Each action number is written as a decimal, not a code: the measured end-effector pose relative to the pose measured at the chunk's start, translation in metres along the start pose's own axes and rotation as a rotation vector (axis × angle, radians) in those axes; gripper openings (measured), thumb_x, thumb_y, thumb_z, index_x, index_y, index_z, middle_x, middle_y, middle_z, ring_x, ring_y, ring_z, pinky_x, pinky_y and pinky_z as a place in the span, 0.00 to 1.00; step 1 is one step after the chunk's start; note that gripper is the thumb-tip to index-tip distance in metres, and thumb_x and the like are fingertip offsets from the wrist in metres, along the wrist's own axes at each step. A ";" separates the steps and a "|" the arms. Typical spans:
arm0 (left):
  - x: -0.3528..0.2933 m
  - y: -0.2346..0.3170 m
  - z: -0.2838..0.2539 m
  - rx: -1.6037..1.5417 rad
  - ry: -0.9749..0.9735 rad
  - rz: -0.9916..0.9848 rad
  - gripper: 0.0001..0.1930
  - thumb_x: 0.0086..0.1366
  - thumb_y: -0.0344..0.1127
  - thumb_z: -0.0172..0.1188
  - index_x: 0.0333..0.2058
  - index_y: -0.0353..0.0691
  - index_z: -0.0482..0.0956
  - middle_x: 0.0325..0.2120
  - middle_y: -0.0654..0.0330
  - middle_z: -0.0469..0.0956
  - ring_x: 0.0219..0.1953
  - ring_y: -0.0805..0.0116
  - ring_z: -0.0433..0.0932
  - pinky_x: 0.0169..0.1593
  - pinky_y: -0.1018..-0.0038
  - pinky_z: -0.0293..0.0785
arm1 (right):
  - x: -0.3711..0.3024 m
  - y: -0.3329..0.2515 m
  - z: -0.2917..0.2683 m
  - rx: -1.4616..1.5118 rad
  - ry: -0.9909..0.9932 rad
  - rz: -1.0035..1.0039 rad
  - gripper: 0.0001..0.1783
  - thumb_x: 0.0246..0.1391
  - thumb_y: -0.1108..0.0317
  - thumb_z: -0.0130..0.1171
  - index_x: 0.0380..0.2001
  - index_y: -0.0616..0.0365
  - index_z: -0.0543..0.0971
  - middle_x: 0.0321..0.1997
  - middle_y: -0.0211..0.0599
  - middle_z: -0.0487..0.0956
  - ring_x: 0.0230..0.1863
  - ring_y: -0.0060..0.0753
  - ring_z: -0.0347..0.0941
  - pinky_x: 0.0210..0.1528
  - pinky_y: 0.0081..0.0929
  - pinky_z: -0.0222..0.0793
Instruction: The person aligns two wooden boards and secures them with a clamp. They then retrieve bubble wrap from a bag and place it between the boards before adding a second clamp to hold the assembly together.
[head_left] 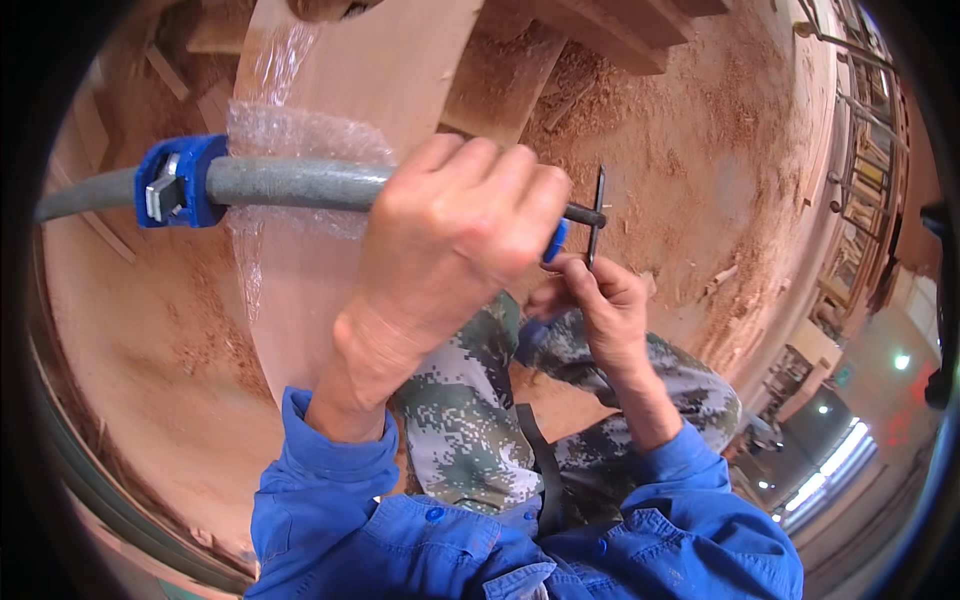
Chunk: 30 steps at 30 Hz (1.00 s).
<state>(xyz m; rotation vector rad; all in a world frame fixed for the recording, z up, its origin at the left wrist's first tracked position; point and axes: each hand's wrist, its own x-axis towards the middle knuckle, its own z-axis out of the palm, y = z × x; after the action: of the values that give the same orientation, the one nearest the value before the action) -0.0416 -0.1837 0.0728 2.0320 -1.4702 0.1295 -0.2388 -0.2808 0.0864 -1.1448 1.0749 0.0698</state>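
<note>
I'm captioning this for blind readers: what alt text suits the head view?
A person's left hand grips a gray pipe clamp over a wooden board; the right hand touches the clamp's black crossbar. Wood shavings litter the floor.

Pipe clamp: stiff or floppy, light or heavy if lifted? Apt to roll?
Pipe clamp likely stiff: its grey pipe looks like rigid metal, the bend probably lens distortion. Likely heavy for its thickness, judging by that metallic look and length. Laid down, its protruding blue head should resist rolling.
</note>
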 end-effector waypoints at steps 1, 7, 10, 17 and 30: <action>0.000 -0.002 0.000 0.010 0.019 0.027 0.08 0.44 0.34 0.63 0.24 0.44 0.73 0.21 0.65 0.71 0.26 0.68 0.74 0.29 0.72 0.72 | 0.011 0.022 -0.006 -0.229 0.081 -0.141 0.18 0.63 0.65 0.59 0.48 0.68 0.74 0.34 0.39 0.82 0.37 0.30 0.81 0.39 0.23 0.77; 0.007 0.000 0.004 0.047 -0.042 0.038 0.14 0.41 0.37 0.69 0.26 0.44 0.73 0.22 0.63 0.73 0.28 0.65 0.77 0.31 0.69 0.73 | 0.069 0.014 -0.031 -0.519 0.188 -0.941 0.30 0.56 0.65 0.63 0.61 0.60 0.69 0.68 0.46 0.66 0.71 0.45 0.57 0.68 0.39 0.55; 0.018 0.001 0.015 0.089 -0.016 0.092 0.06 0.48 0.31 0.60 0.24 0.44 0.71 0.20 0.63 0.71 0.28 0.66 0.77 0.30 0.71 0.75 | 0.104 0.012 -0.057 -0.647 -0.041 -1.070 0.32 0.63 0.48 0.50 0.62 0.58 0.68 0.69 0.48 0.65 0.75 0.51 0.47 0.74 0.47 0.43; 0.027 -0.014 0.031 0.147 0.118 0.145 0.07 0.45 0.34 0.61 0.19 0.44 0.70 0.16 0.64 0.70 0.23 0.66 0.76 0.27 0.70 0.73 | 0.178 0.005 -0.071 -0.723 -0.167 -1.485 0.31 0.66 0.38 0.36 0.42 0.58 0.70 0.57 0.55 0.74 0.65 0.59 0.63 0.69 0.61 0.49; 0.021 -0.012 0.051 0.237 0.158 0.090 0.10 0.44 0.36 0.62 0.16 0.44 0.68 0.14 0.64 0.68 0.20 0.67 0.74 0.24 0.71 0.71 | 0.231 0.036 -0.026 -0.268 0.156 -1.683 0.27 0.62 0.39 0.47 0.32 0.55 0.67 0.31 0.40 0.71 0.37 0.43 0.69 0.54 0.54 0.66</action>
<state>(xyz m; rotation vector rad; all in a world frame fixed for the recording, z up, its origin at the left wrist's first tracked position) -0.0370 -0.2257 0.0351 2.0846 -1.5050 0.5113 -0.1526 -0.3883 -0.1048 -1.9872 -0.0520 -1.2243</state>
